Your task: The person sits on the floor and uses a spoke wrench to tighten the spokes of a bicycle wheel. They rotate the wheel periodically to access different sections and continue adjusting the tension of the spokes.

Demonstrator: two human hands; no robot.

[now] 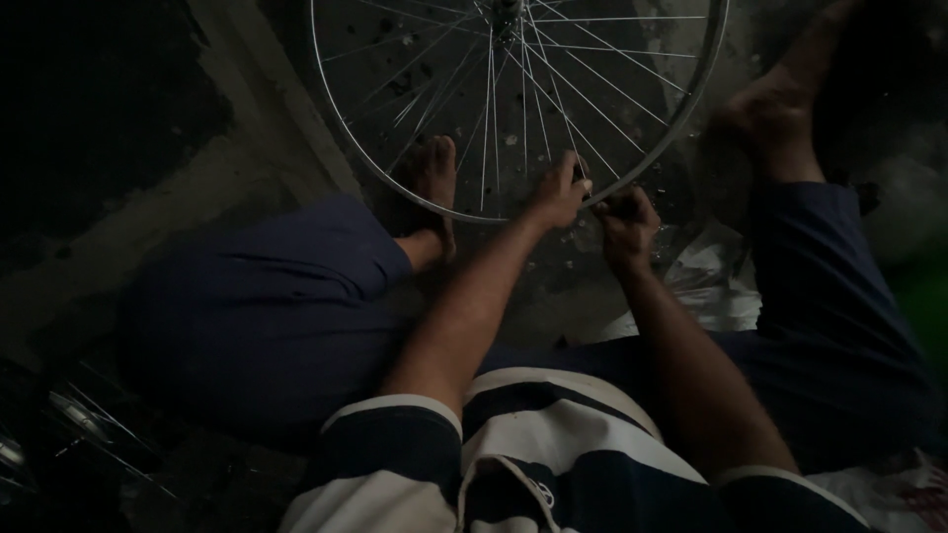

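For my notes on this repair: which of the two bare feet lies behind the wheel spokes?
The left foot, seen through the wheel beside the left hand; the right foot lies outside the rim.

We are seeing no labels, signs or screens here. We are only making out a crumpled, whitish plastic bag [713, 281] lying on the floor just right of the right hand [624, 225], between it and the dark blue trouser leg; it is looking thin and glossy in the dim light. At the lower right corner we are noticing another pale wrapper [904, 484] with reddish marks, too dark to tell more.
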